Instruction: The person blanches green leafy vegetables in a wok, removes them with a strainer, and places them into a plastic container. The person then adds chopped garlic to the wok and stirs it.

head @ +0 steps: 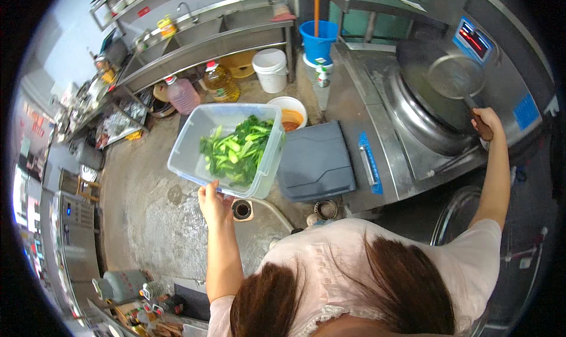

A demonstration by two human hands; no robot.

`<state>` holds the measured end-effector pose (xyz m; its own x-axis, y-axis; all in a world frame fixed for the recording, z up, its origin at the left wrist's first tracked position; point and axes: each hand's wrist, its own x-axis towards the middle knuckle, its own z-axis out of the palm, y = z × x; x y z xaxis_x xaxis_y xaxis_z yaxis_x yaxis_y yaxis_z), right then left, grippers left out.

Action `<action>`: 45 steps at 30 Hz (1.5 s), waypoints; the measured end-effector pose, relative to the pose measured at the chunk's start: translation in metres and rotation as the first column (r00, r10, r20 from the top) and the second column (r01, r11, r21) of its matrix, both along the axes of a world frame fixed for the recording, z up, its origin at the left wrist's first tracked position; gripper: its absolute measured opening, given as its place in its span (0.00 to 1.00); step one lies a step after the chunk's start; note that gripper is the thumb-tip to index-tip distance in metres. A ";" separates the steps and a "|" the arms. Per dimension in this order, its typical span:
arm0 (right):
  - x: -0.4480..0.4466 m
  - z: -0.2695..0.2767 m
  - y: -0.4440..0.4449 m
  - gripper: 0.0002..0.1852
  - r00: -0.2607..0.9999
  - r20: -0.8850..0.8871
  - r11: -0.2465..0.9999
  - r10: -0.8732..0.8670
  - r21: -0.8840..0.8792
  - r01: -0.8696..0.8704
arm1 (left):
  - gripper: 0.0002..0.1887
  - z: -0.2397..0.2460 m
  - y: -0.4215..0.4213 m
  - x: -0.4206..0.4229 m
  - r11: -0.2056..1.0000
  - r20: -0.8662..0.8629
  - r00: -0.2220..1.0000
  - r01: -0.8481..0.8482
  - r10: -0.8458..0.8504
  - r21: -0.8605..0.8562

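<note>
My left hand point(216, 203) grips the near rim of a clear plastic tub point(188, 153), which hangs tilted above the floor. Chopped leafy greens point(236, 149) with pale green stems lie in it, heaped towards its right side. Off to the right, my right hand point(487, 121) is closed around the brown handle of a round mesh strainer point(457, 77). That strainer is over a large wok point(411, 87) set in the steel stove; whether it touches the wok's contents cannot be told. My palm hides part of the strainer's handle.
A dark grey lidded bin point(316, 164) stands between the tub and the steel stove counter point(384, 155). Behind are a white bucket point(269, 71), an oil jug point(221, 82) and a blue bucket point(318, 40) with an orange pole. A drain hole point(241, 210) opens in the floor below.
</note>
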<state>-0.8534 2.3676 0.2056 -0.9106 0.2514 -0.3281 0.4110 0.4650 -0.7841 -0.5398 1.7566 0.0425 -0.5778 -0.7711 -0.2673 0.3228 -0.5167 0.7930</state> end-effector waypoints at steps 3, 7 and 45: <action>-0.009 -0.010 0.018 0.11 0.991 -0.066 0.993 0.118 -0.018 -0.120 | 0.12 -0.002 -0.022 0.042 0.987 0.014 0.988 -0.157 0.157 0.029; -0.023 -0.016 0.013 0.15 0.988 0.041 0.989 0.148 -0.020 -0.147 | 0.15 -0.019 -0.050 0.097 0.951 0.146 0.940 -0.308 0.308 -0.020; 0.249 -0.178 -0.647 0.23 -0.708 -0.006 -0.604 0.706 -0.526 -0.599 | 0.16 -0.014 -0.017 0.201 0.427 -0.229 0.442 -0.897 0.867 -0.114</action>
<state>-0.6043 1.7201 0.0273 0.6171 -0.6742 -0.4057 -0.2749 0.2984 -0.9140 -0.3384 1.7395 0.0283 0.4369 -0.8987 -0.0379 0.6054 0.2626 0.7514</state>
